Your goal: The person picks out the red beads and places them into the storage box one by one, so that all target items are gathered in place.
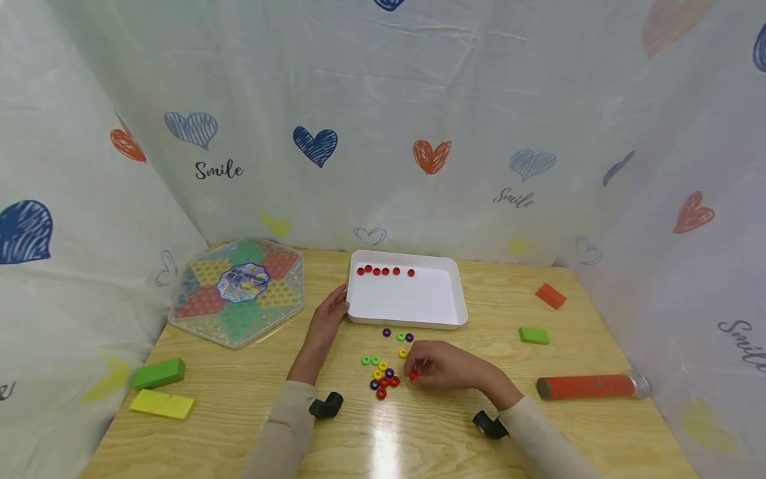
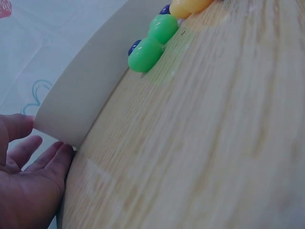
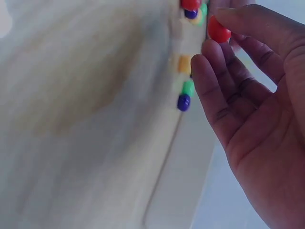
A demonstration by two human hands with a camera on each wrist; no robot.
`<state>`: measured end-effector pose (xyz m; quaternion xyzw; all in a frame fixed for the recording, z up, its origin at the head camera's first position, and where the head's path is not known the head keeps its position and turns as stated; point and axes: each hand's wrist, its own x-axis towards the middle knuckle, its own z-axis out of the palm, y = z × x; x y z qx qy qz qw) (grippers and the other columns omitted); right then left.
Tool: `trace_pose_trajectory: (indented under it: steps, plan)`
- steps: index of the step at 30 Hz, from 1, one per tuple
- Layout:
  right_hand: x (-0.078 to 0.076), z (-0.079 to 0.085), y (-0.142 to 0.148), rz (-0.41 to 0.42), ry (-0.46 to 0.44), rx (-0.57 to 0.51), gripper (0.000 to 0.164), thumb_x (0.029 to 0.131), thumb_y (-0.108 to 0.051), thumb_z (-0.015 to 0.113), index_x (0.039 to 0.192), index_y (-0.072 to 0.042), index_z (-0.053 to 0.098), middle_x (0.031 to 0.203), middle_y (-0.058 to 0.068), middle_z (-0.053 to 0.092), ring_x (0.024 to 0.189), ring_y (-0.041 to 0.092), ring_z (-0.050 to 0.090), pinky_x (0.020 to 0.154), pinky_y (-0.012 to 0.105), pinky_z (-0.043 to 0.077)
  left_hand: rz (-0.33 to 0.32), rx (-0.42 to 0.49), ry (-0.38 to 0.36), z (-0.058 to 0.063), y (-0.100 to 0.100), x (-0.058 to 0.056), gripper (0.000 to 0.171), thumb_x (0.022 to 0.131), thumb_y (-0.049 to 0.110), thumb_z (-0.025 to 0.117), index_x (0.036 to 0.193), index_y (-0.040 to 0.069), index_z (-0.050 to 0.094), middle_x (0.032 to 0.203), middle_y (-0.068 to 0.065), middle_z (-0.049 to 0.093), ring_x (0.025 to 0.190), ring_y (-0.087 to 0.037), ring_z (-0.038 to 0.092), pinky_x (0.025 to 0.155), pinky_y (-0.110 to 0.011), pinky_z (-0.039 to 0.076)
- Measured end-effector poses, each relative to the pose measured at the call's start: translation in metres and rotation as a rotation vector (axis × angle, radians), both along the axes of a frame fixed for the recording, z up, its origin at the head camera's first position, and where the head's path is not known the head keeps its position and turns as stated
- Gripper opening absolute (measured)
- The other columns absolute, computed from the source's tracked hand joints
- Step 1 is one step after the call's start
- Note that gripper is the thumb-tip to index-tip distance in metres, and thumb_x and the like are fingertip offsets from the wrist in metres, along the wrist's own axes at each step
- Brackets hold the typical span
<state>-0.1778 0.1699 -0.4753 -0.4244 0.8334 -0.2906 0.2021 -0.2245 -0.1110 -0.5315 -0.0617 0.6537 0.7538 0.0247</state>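
Head view: right hand pinched red bead; six others already in tray, touched by loosely extended left hand; mixed-colour beads left outside.

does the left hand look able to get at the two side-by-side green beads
Probably yes: only bare table shows between the left hand and those green beads, though it touches the tray and would likely leave that first.

Head view forward and down from above; wrist views close, white tray in both
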Motion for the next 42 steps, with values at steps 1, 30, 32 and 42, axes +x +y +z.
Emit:
trace_pose_trajectory:
  steps: [1, 30, 32, 42]
  plan:
    - [-0.003, 0.002, 0.000, 0.001, -0.003, -0.008, 0.017, 0.089, -0.009, 0.066, 0.101, -0.020, 0.067, 0.100, -0.014, 0.059, 0.088, 0.001, 0.057, 0.077, 0.020, 0.054, 0.001, 0.003, 0.001, 0.000, 0.000, 0.000, 0.048, 0.099, 0.014, 0.051, 0.146, 0.017, 0.042, 0.147, -0.010, 0.045, 0.136, -0.022, 0.042, 0.113, -0.037, 0.035]
    - [-0.137, 0.041, -0.015, -0.154, 0.024, -0.053, 0.022, 0.089, -0.006, 0.067, 0.111, -0.003, 0.066, 0.107, -0.002, 0.062, 0.095, 0.014, 0.062, 0.089, 0.032, 0.056, 0.007, 0.026, 0.008, 0.007, 0.001, 0.006, 0.048, 0.099, 0.010, 0.050, 0.146, 0.015, 0.043, 0.147, -0.013, 0.045, 0.136, -0.025, 0.042, 0.113, -0.039, 0.035]
    - [-0.143, 0.037, -0.018, -0.167, 0.033, -0.044, 0.023, 0.089, -0.007, 0.067, 0.112, -0.004, 0.066, 0.108, -0.002, 0.063, 0.095, 0.014, 0.061, 0.089, 0.031, 0.055, 0.005, 0.029, 0.008, 0.006, 0.001, 0.006, 0.048, 0.099, 0.010, 0.050, 0.146, 0.014, 0.043, 0.147, -0.013, 0.044, 0.136, -0.026, 0.042, 0.113, -0.039, 0.035]
    - [-0.166, 0.036, -0.038, -0.198, 0.041, -0.026, 0.020, 0.088, -0.007, 0.068, 0.108, -0.010, 0.067, 0.105, -0.002, 0.063, 0.095, 0.016, 0.059, 0.086, 0.030, 0.055, 0.008, 0.021, 0.024, 0.003, 0.001, 0.004, 0.048, 0.098, 0.010, 0.050, 0.145, 0.015, 0.044, 0.146, -0.013, 0.045, 0.135, -0.026, 0.042, 0.113, -0.039, 0.036]
